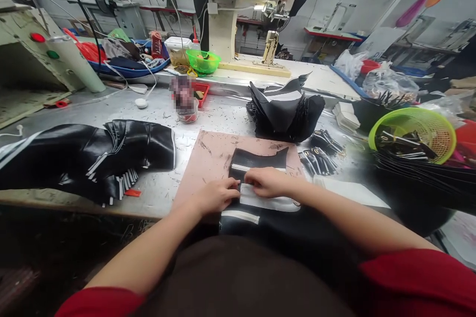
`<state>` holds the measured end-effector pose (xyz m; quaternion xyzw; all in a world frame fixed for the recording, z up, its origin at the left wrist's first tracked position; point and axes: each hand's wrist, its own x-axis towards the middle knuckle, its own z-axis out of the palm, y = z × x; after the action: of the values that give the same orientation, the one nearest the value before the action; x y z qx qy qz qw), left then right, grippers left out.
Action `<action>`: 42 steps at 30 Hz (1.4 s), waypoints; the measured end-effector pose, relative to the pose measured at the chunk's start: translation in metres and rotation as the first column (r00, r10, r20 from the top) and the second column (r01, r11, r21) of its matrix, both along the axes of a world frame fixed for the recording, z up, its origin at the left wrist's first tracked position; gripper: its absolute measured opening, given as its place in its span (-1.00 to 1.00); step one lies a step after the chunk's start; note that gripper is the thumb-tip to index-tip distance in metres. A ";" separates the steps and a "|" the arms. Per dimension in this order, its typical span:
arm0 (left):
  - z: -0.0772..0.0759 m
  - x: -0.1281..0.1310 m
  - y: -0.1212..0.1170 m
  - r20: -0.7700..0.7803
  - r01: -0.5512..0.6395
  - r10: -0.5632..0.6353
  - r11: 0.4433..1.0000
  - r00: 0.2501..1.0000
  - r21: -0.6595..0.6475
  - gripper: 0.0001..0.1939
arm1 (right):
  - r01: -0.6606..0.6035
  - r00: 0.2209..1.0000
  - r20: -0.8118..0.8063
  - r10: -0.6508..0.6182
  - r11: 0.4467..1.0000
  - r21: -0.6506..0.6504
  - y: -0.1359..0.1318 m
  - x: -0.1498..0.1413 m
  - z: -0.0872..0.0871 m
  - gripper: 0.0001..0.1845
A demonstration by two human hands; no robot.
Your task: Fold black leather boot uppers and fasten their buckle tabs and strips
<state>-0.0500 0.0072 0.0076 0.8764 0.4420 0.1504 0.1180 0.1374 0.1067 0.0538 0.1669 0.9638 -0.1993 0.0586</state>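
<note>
Blue tray, 10–11 o'clock of pink board: dark cloth, plastic bags. Green basket, 11 o'clock: small orange item. Left hand, fingers narrow, grip cannot be told. Black piece, white-stripped, on board, 12 o'clock of hands. Right hand, fingers curled, grip unclear. Yellow-green basket, 2 o'clock, tilted: white-edged black strips.

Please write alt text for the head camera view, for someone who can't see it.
A left hand and right hand work close together at black material with white strips, over a pinkish board. Glossy black pieces lie to the left; a dark stack sits near the board's far edge, a sewing machine behind it.
</note>
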 end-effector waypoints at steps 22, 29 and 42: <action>0.038 0.037 0.038 -0.098 0.164 -0.173 0.982 0.980 -0.098 -0.72 | 0.615 0.788 0.494 -0.369 0.415 -0.671 -0.071 0.208 -0.006 -0.58; 0.009 0.088 0.063 -0.077 0.596 -0.610 0.790 0.789 -0.146 -0.43 | 0.660 0.714 0.235 -0.660 0.523 -0.539 -0.070 0.193 0.001 -0.60; 0.004 0.086 0.057 -0.160 0.551 -0.558 0.830 0.814 -0.090 -0.39 | 0.662 0.244 -0.166 -0.955 0.289 -0.692 -0.094 0.178 -0.045 -0.53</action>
<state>0.0356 0.0641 0.0117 0.9745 0.1792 0.0213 0.1336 0.3156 0.0127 0.0087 0.5729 0.5975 -0.4714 -0.3042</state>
